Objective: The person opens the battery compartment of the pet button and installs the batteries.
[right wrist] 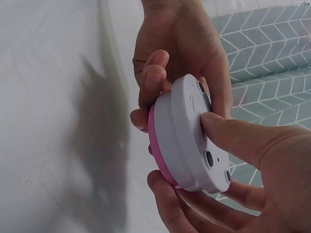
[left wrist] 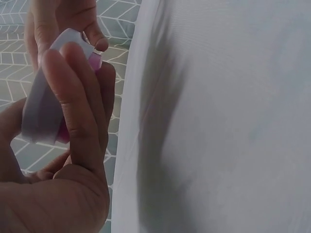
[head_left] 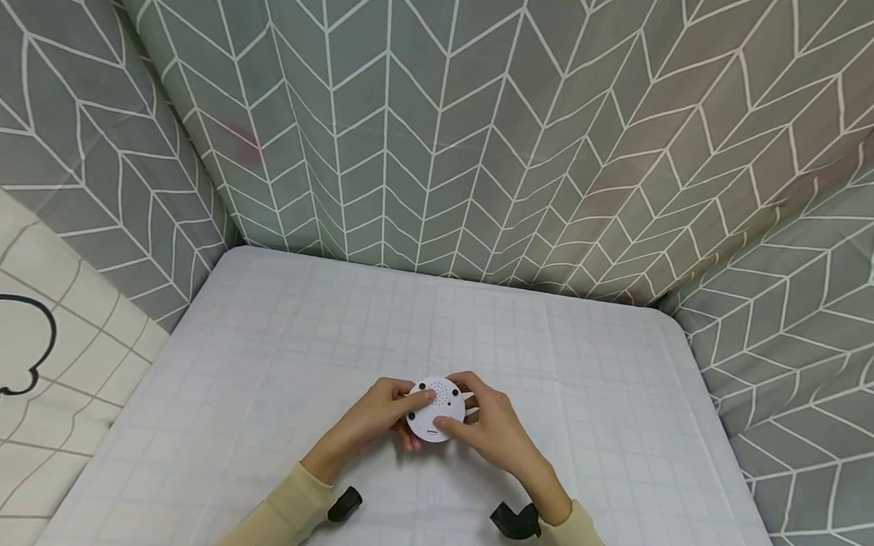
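Both hands hold a round white device with a pink face [head_left: 424,421] above the table, its underside turned up to the head view. That underside carries a cluster of small holes and several dark round feet. My left hand [head_left: 379,411] grips the left edge, thumb on top and fingers beneath. On the other side my right hand [head_left: 498,431] grips the right edge, its thumb pressed on the underside. In the right wrist view the device's pink rim [right wrist: 158,145] faces away from the thumb. The left hand's fingers [left wrist: 80,111] cover much of it in the left wrist view.
A white cloth with faint grid lines covers the table [head_left: 314,316]. Grey chevron-patterned curtains [head_left: 431,122] hang behind and at the sides. Near the wrists sit a black piece [head_left: 345,505] on the left and a black curved piece [head_left: 515,522] on the right.
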A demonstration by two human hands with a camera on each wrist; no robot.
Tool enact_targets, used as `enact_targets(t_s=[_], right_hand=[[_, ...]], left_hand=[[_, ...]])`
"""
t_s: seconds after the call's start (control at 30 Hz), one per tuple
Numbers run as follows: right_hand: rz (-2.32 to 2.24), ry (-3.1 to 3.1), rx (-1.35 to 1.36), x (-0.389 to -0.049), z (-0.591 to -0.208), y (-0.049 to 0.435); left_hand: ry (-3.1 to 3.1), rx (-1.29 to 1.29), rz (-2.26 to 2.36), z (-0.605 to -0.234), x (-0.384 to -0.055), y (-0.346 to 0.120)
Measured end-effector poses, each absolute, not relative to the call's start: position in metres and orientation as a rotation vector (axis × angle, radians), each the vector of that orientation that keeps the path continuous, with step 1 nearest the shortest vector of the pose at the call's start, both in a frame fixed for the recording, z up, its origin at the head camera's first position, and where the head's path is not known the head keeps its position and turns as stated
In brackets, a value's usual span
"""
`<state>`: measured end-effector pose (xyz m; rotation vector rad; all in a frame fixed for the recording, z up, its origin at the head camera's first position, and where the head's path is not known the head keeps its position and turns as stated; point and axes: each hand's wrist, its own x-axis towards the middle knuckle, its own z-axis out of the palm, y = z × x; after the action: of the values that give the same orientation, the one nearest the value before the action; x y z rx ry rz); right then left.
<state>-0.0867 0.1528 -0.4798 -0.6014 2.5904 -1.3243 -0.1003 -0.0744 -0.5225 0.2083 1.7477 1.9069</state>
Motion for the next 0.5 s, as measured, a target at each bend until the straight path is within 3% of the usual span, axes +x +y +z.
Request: enact_targets(t_s=[0.5], right_hand=[[-1.365,2.727,-0.748,-0.0868,-0.4834,0.1522]], left_hand=[[1.774,0.176,1.9,-0.5206,-0.1046,-0.0771]])
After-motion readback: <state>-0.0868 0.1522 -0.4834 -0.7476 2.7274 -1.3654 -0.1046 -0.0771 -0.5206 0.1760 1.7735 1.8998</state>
